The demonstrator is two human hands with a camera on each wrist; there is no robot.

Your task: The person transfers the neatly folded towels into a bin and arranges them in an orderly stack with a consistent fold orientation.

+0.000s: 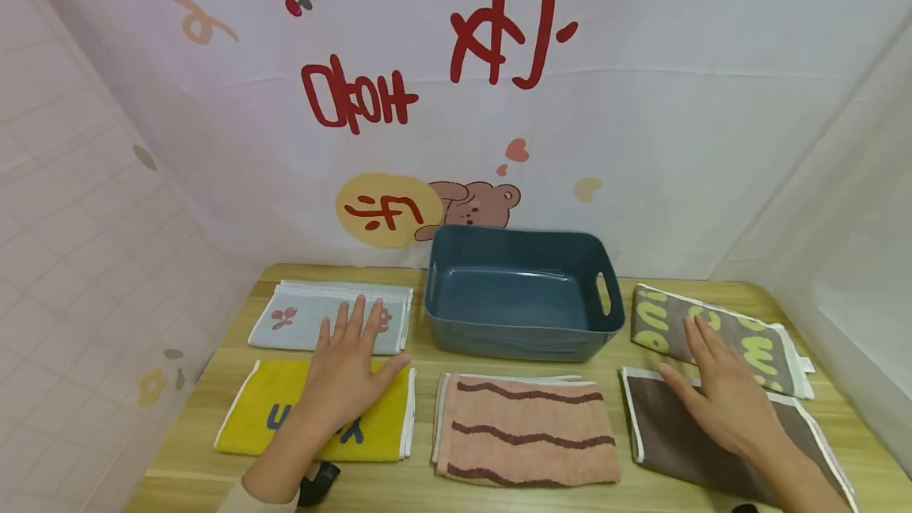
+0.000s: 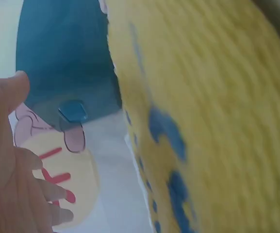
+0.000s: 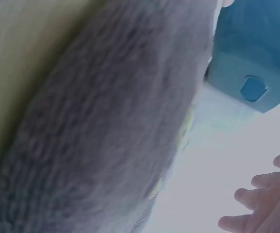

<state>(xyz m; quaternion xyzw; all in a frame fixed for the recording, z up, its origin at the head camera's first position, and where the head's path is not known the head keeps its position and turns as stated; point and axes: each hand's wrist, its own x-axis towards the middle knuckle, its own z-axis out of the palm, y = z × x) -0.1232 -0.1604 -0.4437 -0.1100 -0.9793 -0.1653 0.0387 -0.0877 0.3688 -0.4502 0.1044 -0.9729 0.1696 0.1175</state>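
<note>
My left hand [image 1: 342, 382] is held palm down with straight fingers over a folded yellow towel [image 1: 249, 406], its fingertips overlapping a folded light blue towel [image 1: 306, 335] with cherry prints. On the right, my other hand [image 1: 730, 398] extends its fingers over a folded dark brown towel [image 1: 663, 422]; the fingertips overlap a brown towel with yellow-green letters [image 1: 651, 319]. Neither hand holds anything. Between them lies a folded pink towel [image 1: 527, 422] with wavy brown stripes. The left wrist view shows the yellow towel [image 2: 217, 107] close up, the right wrist view the dark brown one [image 3: 106, 126].
A blue-green plastic basket [image 1: 523, 343] with handle holes stands at the back middle of the wooden table [image 1: 178, 481]. Behind it hangs a white printed cloth [image 1: 677, 125] with red characters and a bear. White walls of cloth [image 1: 78, 244] flank the table.
</note>
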